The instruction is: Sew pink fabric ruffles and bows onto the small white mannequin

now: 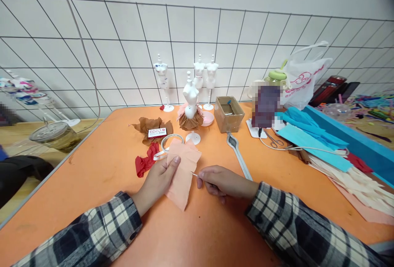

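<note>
My left hand [159, 180] holds a piece of peach crepe paper [184, 168] against the orange table [101, 164], thumb on top, fingers closed on it. My right hand [221, 181] is pinched on a thin metal needle or pin [194, 174] whose tip touches the paper's right edge. Just beyond lies a roll of tape [171, 140] and a crumpled red paper scrap [147, 161]. A white mini mannequin [191, 102] in a brown and pink paper skirt stands further back.
Three more white mannequins [200, 74] stand by the wire grid wall. Brown paper with a small box [156, 132], a cardboard box [228, 114], a grey tool [238, 154], scissors [273, 139], blue and cream paper sheets [310, 135], a plastic bag [303, 79].
</note>
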### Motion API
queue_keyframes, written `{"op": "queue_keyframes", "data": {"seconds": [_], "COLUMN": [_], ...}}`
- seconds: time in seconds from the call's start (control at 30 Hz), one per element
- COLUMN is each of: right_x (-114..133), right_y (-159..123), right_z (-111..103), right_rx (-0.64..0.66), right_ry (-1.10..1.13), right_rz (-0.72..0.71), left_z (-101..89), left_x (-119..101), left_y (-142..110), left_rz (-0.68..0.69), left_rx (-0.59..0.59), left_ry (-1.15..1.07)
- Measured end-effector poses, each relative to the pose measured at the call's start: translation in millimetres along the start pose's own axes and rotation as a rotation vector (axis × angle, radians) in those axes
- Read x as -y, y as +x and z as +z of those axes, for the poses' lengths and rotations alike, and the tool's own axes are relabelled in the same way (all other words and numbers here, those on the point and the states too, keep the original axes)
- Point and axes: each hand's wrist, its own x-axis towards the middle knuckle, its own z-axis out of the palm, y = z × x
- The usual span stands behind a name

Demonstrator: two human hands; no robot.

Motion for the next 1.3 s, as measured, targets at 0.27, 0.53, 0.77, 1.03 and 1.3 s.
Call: {"op": "queue_keyframes", "data": {"seconds": [0.27, 0.53, 0.77, 1.03, 1.3], "right_x": [-2.2, -6.3, -3.9, -2.5, -7.6], "right_y": [0.3, 4.8, 8.0, 7.9, 9.1], "right_z": [0.9, 3.9, 7.6, 7.3, 4.7], "right_rx": [-0.003, 0.006, -0.006, -0.013, -0.053], "right_ry": [0.003, -0.003, -0.007, -0.066, -0.022], "right_rz": [-0.035, -0.003, 0.031, 0.076, 0.028], "left_z": [0.6, 3.5, 5.0, 4.2, 2.6], "left_x": [-4.1, -9.6, -8.5, -9.0, -2.4], "left_y": [-1.8, -5.5, -6.0, -7.9, -7.1], "left_rz": [0.007, -0.023, -0.088, -0.112, -0.131], "left_rx": [0.026, 0.135, 0.129, 0.159, 0.165], "left_ry": [-0.054, -0.141, -0.171, -0.245, -0.265]}}
